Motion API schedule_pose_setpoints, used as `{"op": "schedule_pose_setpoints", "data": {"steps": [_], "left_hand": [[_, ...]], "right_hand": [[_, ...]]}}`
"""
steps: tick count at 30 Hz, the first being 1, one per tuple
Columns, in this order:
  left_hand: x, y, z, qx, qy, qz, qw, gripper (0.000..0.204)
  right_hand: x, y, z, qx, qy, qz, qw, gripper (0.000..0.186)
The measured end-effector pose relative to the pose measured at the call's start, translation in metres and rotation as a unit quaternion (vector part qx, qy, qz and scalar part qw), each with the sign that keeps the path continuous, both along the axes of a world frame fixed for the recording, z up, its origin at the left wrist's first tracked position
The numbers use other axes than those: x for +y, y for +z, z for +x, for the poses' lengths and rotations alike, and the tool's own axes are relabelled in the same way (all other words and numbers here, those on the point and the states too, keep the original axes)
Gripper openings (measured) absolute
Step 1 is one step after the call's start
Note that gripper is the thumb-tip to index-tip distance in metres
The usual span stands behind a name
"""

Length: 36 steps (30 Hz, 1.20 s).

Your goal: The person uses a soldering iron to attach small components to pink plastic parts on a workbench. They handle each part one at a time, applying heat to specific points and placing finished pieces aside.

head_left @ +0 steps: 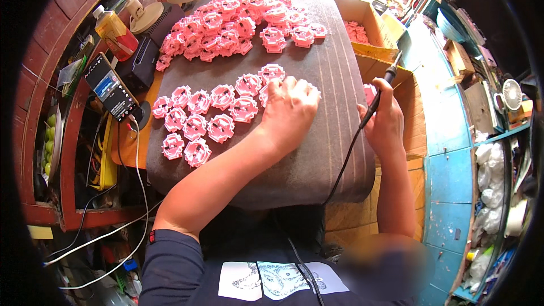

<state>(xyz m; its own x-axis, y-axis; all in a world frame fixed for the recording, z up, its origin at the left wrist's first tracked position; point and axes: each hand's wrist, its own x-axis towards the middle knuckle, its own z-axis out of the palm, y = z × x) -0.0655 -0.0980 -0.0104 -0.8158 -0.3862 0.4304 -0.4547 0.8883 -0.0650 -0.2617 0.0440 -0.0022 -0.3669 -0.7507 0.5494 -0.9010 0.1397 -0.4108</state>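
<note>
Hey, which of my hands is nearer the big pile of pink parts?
Left: your left hand is just short of the pile; your right hand, holding a soldering iron, is farther off to its right.

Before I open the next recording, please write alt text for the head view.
A person's right hand holds a corded soldering iron while the left hand is down among pink parts on a dark tabletop; a larger heap lies beyond.

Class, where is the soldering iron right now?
In the head view, the soldering iron is in the right hand, just right of the dark table.
</note>
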Motion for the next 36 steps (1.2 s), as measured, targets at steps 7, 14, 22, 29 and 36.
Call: {"op": "schedule_pose_setpoints", "data": {"steps": [7,14,22,29,36], "left_hand": [[0.062,0.021,0.072,0.047,-0.072,0.204,0.975,0.043],[0.039,0.017,0.105,0.114,-0.168,0.285,0.937,0.059],[0.050,-0.004,0.111,0.138,-0.157,0.235,0.949,0.050],[0.037,0.001,0.102,0.106,-0.182,0.232,0.950,0.046],[0.055,-0.001,0.115,0.123,-0.137,0.205,0.961,0.042]], "right_hand": [[0.043,-0.011,0.090,-0.111,0.187,-0.086,0.972,0.061],[0.052,-0.029,0.137,-0.108,0.209,-0.116,0.965,0.053],[0.037,-0.038,0.150,-0.038,0.207,-0.135,0.968,0.049],[0.039,-0.037,0.149,-0.016,0.193,-0.104,0.976,0.061],[0.034,-0.042,0.152,-0.028,0.207,-0.139,0.968,0.045]]}}
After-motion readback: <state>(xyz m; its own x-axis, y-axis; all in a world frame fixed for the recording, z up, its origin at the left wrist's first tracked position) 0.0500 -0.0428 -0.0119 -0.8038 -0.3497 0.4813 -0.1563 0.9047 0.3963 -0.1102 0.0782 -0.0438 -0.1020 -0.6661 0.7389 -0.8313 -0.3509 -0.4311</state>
